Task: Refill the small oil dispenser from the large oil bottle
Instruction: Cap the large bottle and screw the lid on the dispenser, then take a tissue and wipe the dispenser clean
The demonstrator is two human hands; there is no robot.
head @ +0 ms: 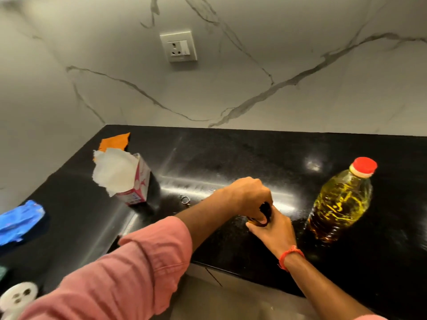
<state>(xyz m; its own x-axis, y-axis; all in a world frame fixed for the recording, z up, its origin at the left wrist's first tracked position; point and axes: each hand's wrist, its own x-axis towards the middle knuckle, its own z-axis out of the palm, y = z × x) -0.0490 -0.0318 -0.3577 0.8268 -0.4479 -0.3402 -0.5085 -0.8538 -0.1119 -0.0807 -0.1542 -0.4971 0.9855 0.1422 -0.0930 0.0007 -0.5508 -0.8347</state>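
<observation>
The large oil bottle (339, 202) stands upright on the black counter (231, 158) at the right, full of yellow oil, its red cap on. The small oil dispenser (265, 212) is mostly hidden between my hands; only a black top part and a sliver of amber body show. My left hand (250, 195) curls over the dispenser's black top from above. My right hand (273, 234) grips the dispenser's body from below and the right, a red thread on its wrist.
A tissue box (129, 179) with white paper sticking out stands at the left, an orange paper (115, 142) behind it. A blue wrapper (20, 218) lies at the far left. A white plug (16, 296) is at the bottom left. A small metal ring (185, 200) lies on the counter.
</observation>
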